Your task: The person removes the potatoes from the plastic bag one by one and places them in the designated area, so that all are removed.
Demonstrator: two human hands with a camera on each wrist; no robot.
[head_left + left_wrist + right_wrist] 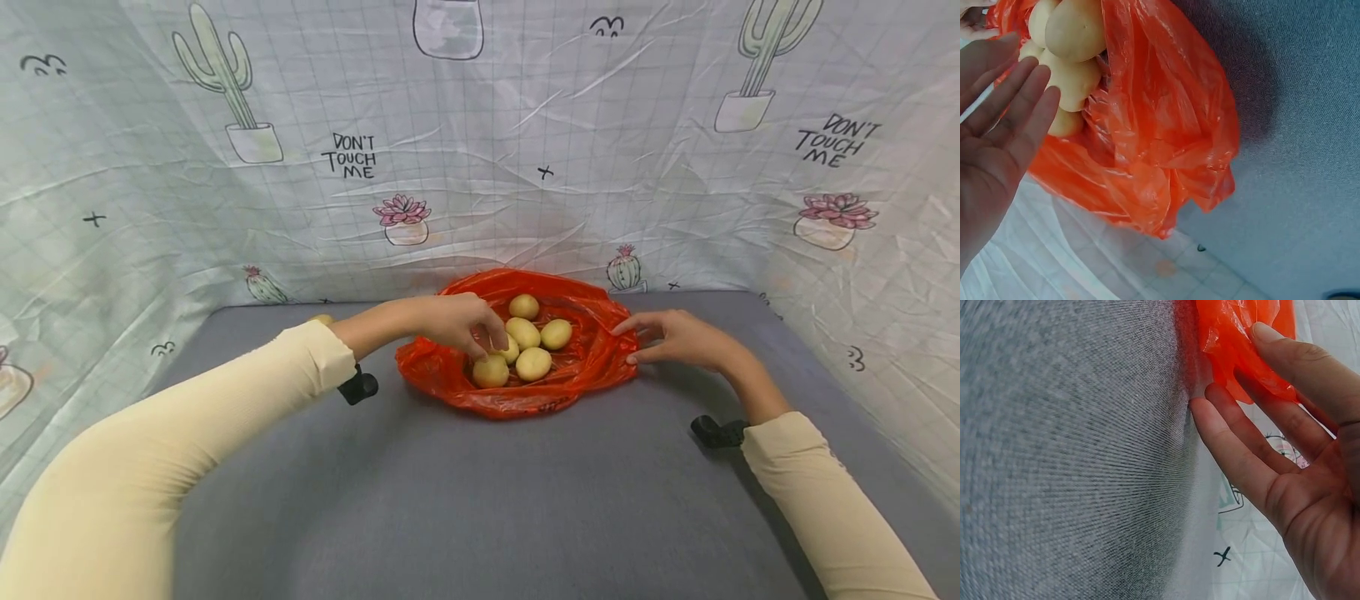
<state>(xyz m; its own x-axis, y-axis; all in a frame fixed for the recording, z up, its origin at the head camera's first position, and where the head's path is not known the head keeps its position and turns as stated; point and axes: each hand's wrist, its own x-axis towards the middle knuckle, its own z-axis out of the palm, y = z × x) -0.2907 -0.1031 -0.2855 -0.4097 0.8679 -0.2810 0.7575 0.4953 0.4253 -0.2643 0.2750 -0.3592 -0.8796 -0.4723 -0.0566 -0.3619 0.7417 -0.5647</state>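
A red plastic bag [525,406] lies spread open at the back of the table, with several yellow potatoes [533,364] inside. My left hand [461,323] hovers over the potatoes at the bag's left side. In the left wrist view its fingers are fairly straight beside the potatoes [1075,31] and hold nothing; whether the fingertips touch one I cannot tell. At the bag's right edge, my right hand [678,337] has the red plastic between thumb and index finger. The right wrist view shows the thumb on the near side of the bag [1229,337], while the other fingers are spread.
Another potato [322,319] lies on the grey table [480,500] behind my left wrist, mostly hidden. A printed fabric curtain [495,167] hangs around the back and sides. Black wrist cameras [357,386] sit under both wrists.
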